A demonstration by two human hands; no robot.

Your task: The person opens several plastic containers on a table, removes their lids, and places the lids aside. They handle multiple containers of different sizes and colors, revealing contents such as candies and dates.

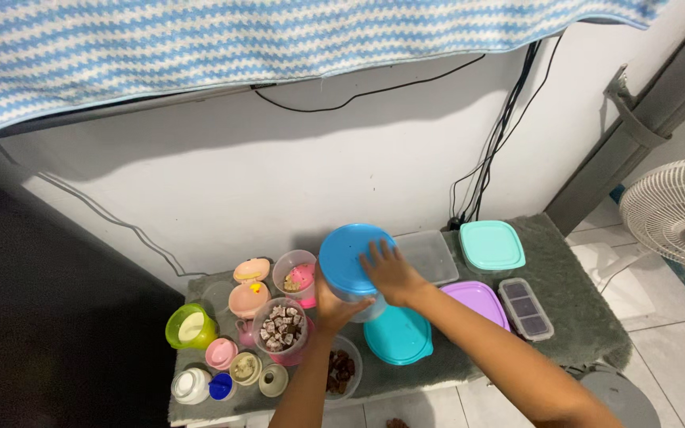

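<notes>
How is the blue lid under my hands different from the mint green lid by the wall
The blue lid is round and tilted, with both hands on its container; the mint green lid is squarish, lies flat and is untouched. The blue one is darker. Both look like smooth plastic.

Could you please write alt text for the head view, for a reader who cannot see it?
A person's right hand presses on the blue lid of a tub while the left hand grips its side, above a grey mat crowded with small containers. Nearby sit a teal lid, a purple lid and a cup of brown chunks.
</notes>
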